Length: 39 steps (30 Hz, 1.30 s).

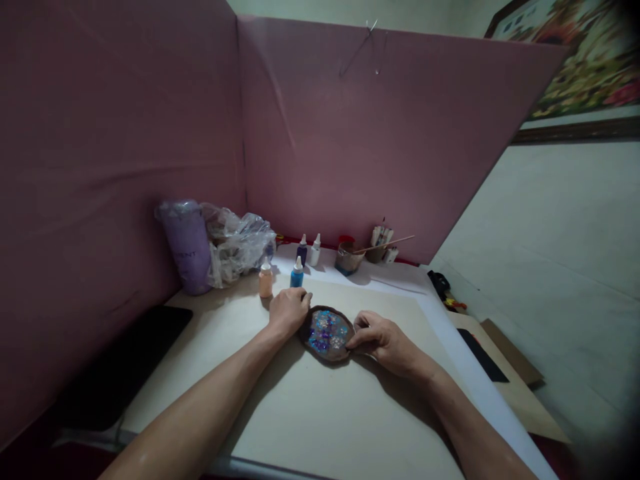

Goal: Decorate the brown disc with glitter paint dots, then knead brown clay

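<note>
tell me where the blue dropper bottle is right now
In the head view, the blue dropper bottle stands just beyond the left hand, right of the orange bottle.

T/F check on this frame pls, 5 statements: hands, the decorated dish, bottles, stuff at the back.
1. Both hands touch the small dark dish with blue and white decoration. True: the left hand is at its left rim, the right hand at its right rim.
2. The dish is lifted clear of the table. False: it appears to lie flat on the table.
3. An orange bottle and a blue bottle stand just behind the left hand. True.
4. The purple cup lies tipped over at the right edge. False: it stands upright at the back left, beside a crumpled plastic bag.
5. The right hand holds a brush. False: a thin stick rests in a small pot at the back.
</note>
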Tool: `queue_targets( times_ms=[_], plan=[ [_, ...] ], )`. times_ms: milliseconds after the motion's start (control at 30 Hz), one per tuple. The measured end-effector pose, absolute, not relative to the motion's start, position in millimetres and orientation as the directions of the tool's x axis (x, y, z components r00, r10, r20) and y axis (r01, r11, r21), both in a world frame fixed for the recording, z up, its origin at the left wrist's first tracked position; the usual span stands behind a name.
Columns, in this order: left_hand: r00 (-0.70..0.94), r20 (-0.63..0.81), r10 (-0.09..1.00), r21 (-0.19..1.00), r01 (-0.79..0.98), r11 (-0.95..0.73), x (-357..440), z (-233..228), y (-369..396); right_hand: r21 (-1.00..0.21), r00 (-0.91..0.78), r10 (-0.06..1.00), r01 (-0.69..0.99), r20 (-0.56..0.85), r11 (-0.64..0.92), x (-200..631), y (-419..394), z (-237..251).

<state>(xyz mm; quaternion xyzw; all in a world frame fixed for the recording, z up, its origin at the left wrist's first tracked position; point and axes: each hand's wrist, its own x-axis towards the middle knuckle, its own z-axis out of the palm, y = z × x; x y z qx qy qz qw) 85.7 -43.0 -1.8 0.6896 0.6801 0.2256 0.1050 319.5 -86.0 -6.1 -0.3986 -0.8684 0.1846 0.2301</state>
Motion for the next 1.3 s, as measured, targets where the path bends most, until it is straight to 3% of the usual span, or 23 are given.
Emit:
queue_targets(
  times_ms=[500,1300],
  plan=[
    [-0.021,0.187,0.982,0.45,0.891,-0.067,86,-3,-43,-0.619,-0.576,0.776,0.518,0.257,0.59,314,-89,-3],
    [-0.027,0.186,0.982,0.467,0.882,-0.064,85,-4,-42,-0.557,-0.591,0.762,0.551,0.264,0.621,305,-97,-2]
  ],
)
